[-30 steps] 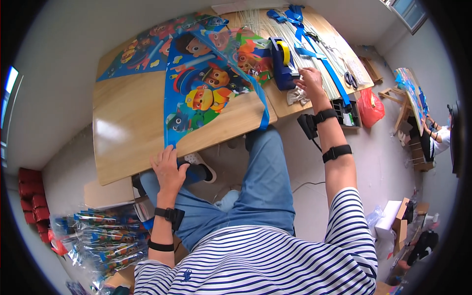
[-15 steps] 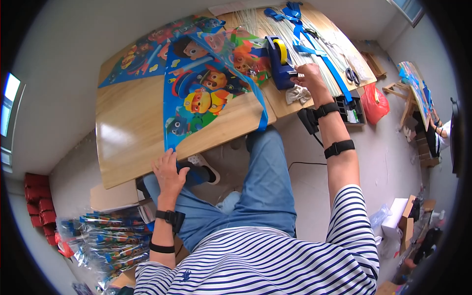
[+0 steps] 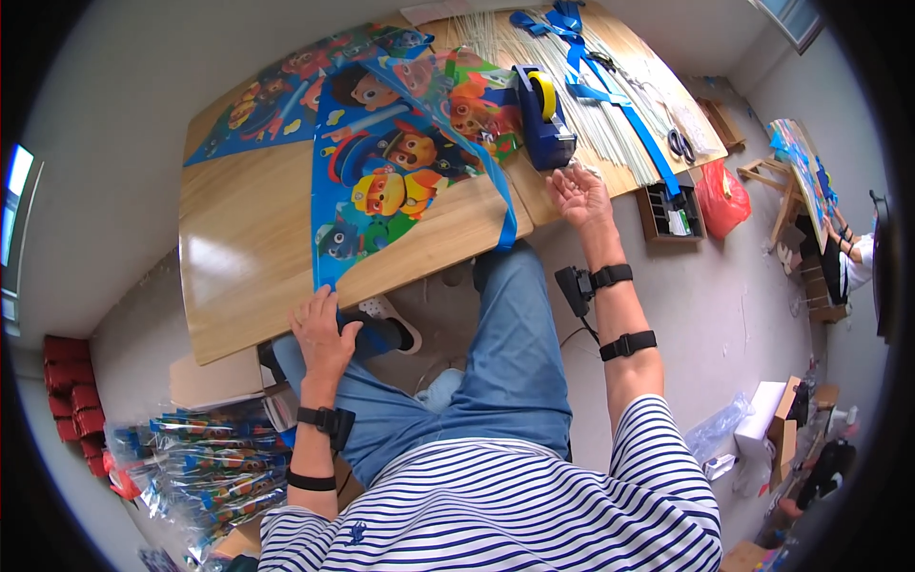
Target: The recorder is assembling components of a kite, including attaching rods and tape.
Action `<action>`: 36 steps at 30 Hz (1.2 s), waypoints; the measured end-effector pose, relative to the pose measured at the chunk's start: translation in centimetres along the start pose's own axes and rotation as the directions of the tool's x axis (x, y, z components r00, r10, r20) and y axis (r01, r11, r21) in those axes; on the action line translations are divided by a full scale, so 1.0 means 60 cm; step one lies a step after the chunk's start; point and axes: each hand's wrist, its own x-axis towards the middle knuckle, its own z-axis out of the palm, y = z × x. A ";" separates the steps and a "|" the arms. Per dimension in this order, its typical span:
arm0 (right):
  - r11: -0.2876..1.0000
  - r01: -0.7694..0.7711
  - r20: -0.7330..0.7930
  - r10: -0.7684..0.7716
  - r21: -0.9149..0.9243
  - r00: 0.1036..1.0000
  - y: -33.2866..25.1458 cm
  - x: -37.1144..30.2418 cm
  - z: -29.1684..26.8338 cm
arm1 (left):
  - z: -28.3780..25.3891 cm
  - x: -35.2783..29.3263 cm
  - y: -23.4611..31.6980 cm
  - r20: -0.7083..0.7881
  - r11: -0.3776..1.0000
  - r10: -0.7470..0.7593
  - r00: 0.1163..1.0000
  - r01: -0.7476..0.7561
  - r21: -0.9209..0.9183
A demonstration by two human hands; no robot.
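Note:
A blue kite sheet [image 3: 376, 186] with bright cartoon prints lies over the wooden table [image 3: 248, 210], its narrow corner reaching the front edge. My left hand [image 3: 322, 334] rests on that corner, fingers stretched out and thumb apart. Blue edging ribbon [image 3: 500, 191] curls along the sheet's right side. Just in front of the dark blue tape dispenser [image 3: 548, 129], which carries a yellow-cored roll, is my right hand [image 3: 581, 197]. Its palm faces up and its fingers are curled in; anything at the fingertips is too small to make out.
Thin white rods [image 3: 610, 133], blue straps [image 3: 648, 143] and black scissors [image 3: 681, 146] lie at the table's right. A drawer [image 3: 672, 214] and a red bag [image 3: 722, 198] are below. Wrapped packages [image 3: 210, 467] lie lower left. Another person [image 3: 853, 267] works far right.
My right hand has drawn back from the dispenser's cutting end toward me and turned palm up. My left hand stays on the sheet's corner.

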 end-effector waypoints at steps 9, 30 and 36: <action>0.985 -0.038 -0.101 0.055 0.167 0.993 -0.012 0.047 0.035 | 0.000 0.004 0.004 0.003 1.000 0.009 1.000 -0.009 -0.014; 0.497 0.287 0.310 -0.037 -0.819 0.950 0.079 -0.049 0.146 | 0.007 -0.004 0.003 -0.138 0.997 -0.036 0.990 0.025 -0.078; 0.039 0.790 0.661 0.575 -0.612 0.483 0.273 -0.118 0.304 | 0.012 0.001 0.012 -0.140 0.994 -0.059 0.988 0.046 -0.097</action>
